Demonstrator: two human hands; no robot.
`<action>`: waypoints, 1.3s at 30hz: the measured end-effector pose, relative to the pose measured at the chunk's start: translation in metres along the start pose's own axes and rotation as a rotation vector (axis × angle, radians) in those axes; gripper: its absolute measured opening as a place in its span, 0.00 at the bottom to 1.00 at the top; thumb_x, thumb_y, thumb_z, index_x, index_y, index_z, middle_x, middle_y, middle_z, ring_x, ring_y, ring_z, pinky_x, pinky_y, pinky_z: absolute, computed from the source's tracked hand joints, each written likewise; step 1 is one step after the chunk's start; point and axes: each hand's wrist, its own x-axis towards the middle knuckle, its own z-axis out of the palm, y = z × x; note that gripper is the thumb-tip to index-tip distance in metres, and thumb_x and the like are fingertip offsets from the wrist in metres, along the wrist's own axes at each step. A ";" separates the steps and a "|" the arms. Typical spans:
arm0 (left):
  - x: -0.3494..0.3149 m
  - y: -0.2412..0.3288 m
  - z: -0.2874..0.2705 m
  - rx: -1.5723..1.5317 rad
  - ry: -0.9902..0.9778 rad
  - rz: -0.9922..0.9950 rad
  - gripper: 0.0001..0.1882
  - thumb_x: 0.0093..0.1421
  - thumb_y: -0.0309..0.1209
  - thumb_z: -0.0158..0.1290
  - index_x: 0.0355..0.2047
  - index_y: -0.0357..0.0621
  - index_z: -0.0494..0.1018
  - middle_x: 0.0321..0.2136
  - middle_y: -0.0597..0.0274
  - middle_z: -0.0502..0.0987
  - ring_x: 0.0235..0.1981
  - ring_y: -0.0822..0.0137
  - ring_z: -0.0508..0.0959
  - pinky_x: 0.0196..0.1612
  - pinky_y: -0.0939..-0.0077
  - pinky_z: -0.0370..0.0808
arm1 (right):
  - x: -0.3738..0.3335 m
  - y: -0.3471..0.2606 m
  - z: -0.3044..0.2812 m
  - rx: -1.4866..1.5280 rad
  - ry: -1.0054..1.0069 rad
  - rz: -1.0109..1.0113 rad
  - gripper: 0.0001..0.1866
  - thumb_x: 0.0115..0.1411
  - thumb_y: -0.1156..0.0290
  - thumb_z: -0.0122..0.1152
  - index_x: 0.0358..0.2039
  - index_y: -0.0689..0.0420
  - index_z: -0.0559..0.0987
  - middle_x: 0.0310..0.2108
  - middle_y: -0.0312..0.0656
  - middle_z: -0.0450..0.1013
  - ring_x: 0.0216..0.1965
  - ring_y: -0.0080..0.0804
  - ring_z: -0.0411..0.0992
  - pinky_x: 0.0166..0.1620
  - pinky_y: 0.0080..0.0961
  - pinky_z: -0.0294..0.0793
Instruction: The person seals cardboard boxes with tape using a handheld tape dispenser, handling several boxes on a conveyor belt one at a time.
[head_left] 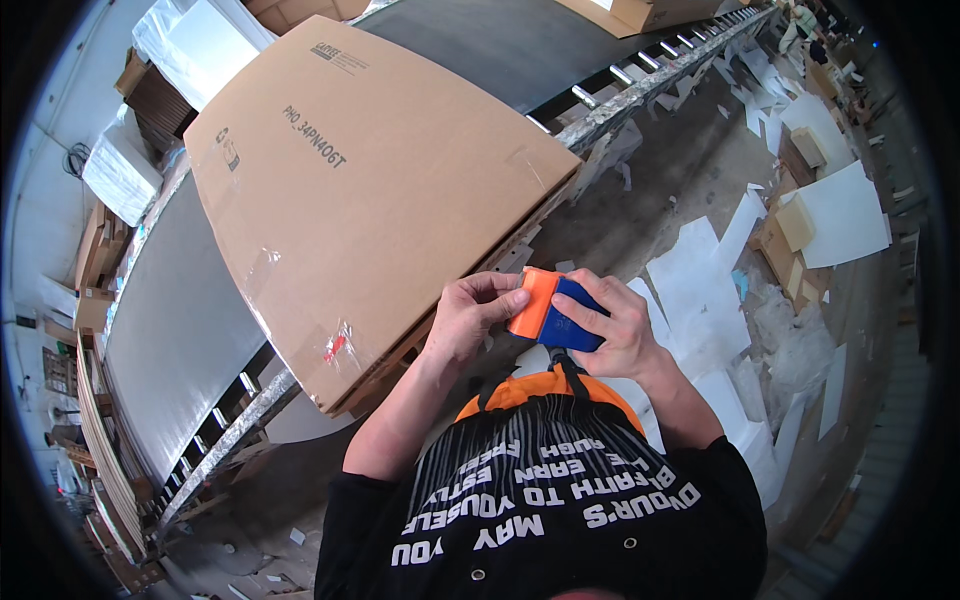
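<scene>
- both hands hold one small tool in front of the chest, just beside the near corner of the big flat cardboard box (pixel 370 190).
- the left hand (pixel 468 318) pinches its orange part (pixel 531 302) with curled fingers.
- the right hand (pixel 618 325) is closed around the blue part (pixel 568 322).
- it seems the tool is being prepared; a firm, steady grip is needed next.
- the tool looks like smooth plastic; the box is matte, with glossy tape.

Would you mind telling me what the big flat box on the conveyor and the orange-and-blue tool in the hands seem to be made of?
The flat box looks like brown corrugated cardboard, matte, with clear glossy tape shining at its near corner. The orange-and-blue tool, held by the left hand and right hand, looks like smooth moulded plastic, judging by its solid bright colours; its inner parts are hidden.
</scene>
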 end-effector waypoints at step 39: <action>0.046 -0.011 -0.128 1.835 0.924 0.909 0.26 0.47 0.45 0.69 0.47 0.58 0.78 0.56 0.60 0.68 0.55 0.53 0.69 0.53 0.59 0.68 | -0.041 -0.055 0.071 -0.027 -0.120 0.296 0.38 0.33 0.67 0.72 0.53 0.44 0.80 0.55 0.54 0.67 0.36 0.50 0.78 0.33 0.39 0.81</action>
